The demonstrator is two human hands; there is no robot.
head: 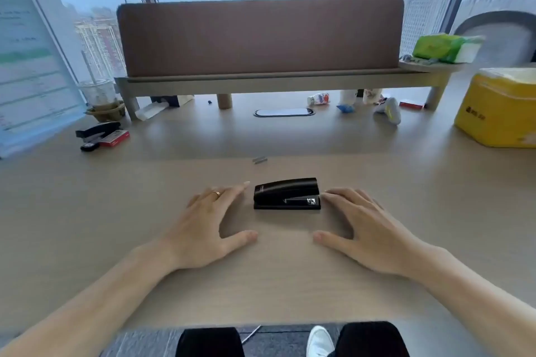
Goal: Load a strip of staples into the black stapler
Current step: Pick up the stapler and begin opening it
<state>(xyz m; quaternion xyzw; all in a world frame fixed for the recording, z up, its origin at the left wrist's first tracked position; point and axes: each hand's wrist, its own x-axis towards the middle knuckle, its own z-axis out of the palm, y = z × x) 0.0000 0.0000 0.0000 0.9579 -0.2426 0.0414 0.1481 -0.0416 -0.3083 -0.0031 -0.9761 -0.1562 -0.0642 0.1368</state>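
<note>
1. black stapler sat closed and flat on the table, lying sideways between the two hands.
2. left hand lay palm down on the table, fingers spread wide and holding nothing; index tip sat just beside the stapler's left end, whether touching i couldn't tell. ring showed on one finger.
3. right hand was also flat, fingers spread wide and empty; fingertips were at the stapler's right end, contact unclear.
4. both thumbs pointed inward at each other on the near side of the stapler, apart from it.
5. strip of staples lay loose on the table beyond the fingertips, past the far side of the stapler, not touching it.
6. far left of the left fingers: second stapler next to a red staple box.
7. far right of the right fingers: yellow tin at the table edge.
</note>
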